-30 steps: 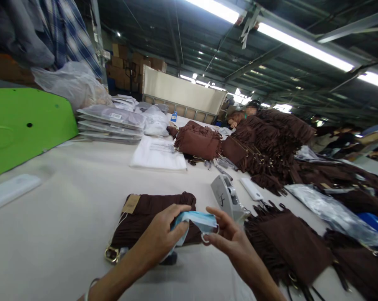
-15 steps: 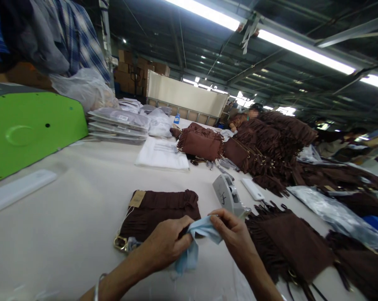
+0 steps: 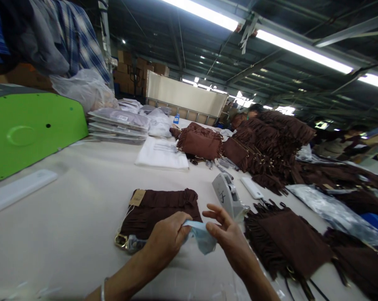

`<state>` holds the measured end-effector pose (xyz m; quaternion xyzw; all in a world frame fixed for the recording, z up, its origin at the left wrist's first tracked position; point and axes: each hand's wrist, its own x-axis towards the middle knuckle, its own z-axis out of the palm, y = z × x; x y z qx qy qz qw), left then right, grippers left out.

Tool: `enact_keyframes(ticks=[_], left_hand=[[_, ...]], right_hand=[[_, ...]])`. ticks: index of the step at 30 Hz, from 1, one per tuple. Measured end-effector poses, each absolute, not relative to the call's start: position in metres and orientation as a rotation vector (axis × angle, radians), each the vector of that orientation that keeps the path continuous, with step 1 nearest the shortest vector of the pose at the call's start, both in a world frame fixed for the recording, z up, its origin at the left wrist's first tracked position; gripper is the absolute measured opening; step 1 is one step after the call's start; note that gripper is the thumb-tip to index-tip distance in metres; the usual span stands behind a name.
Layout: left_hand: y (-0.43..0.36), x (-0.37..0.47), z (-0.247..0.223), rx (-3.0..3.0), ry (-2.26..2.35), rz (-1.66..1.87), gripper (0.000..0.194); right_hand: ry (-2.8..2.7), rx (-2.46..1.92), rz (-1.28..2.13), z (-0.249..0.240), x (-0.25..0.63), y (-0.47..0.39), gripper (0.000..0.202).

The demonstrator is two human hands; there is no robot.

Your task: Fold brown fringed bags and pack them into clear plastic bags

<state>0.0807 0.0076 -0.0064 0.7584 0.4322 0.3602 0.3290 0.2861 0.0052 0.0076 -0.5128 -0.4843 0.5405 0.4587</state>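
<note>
My left hand [image 3: 169,236] is closed on a thin, crumpled light blue cloth [image 3: 204,239] that hangs down toward the right. Beside its right end is my right hand [image 3: 225,232], fingers spread and thumb close to the cloth; whether the thumb touches it I cannot tell. Behind my hands a dark brown fringed bag [image 3: 157,209] lies flat on the table. It carries a tan hang tag [image 3: 137,197] on a white string, and a gold clasp [image 3: 121,240] shows at its lower left corner. My left hand and wrist cover part of the bag's front edge.
A grey tape dispenser [image 3: 228,192] stands just beyond my right hand. More brown fringed bags [image 3: 289,238] lie at the right, with a large pile [image 3: 264,138] behind. Packed plastic bags [image 3: 118,125] and a green machine [image 3: 34,129] are at the left; a person is behind the pile.
My right hand has loosened, its fingers lifting and spreading away from the cloth. The cloth has shifted, its hanging part now between the hands. My left hand keeps its hold.
</note>
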Motion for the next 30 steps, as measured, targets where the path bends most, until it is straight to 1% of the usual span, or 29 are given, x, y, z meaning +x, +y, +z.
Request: enact_keyframes(ticks=[1, 3, 6, 8, 9, 11, 13, 16, 19, 23, 27, 30], left_hand=[[0.007, 0.081, -0.006, 1.964, 1.153, 0.984, 0.024], [0.006, 0.080, -0.004, 1.854, 1.181, 1.090, 0.022], [0.007, 0.080, 0.000, 1.567, 1.236, 1.227, 0.025], [0.008, 0.084, 0.001, 1.401, 1.246, 1.293, 0.026], [0.007, 0.088, 0.000, 1.351, 1.231, 1.319, 0.026], [0.005, 0.096, -0.003, 1.325, 1.182, 1.332, 0.026], [0.000, 0.105, -0.006, 1.383, 1.154, 1.302, 0.023], [-0.008, 0.112, -0.011, 1.576, 1.081, 1.322, 0.015], [-0.011, 0.112, -0.014, 1.658, 1.004, 1.374, 0.018], [-0.009, 0.109, -0.015, 1.467, 1.131, 1.311, 0.023], [-0.008, 0.111, -0.021, 1.411, 1.185, 1.260, 0.028], [-0.011, 0.113, -0.026, 1.464, 1.123, 1.209, 0.030]], right_hand=[[-1.115, -1.253, 1.367, 0.003, 0.288, 0.003, 0.072], [-0.930, -1.246, 1.336, -0.010, 0.294, -0.004, 0.072], [-0.719, -1.249, 1.232, -0.033, 0.297, -0.017, 0.056], [-0.681, -1.273, 1.324, -0.045, 0.288, -0.028, 0.047], [-0.695, -1.271, 1.396, -0.049, 0.280, -0.032, 0.049], [-0.745, -1.215, 1.489, -0.048, 0.258, -0.038, 0.054], [-0.755, -1.117, 1.484, -0.040, 0.238, -0.038, 0.057], [-0.739, -1.019, 1.453, -0.023, 0.223, -0.031, 0.048], [-0.782, -0.990, 1.437, -0.018, 0.224, -0.025, 0.043], [-0.842, -1.146, 1.331, -0.029, 0.232, -0.023, 0.039], [-0.940, -1.195, 1.244, -0.028, 0.237, -0.021, 0.036], [-0.930, -1.168, 1.270, -0.023, 0.241, -0.017, 0.038]])
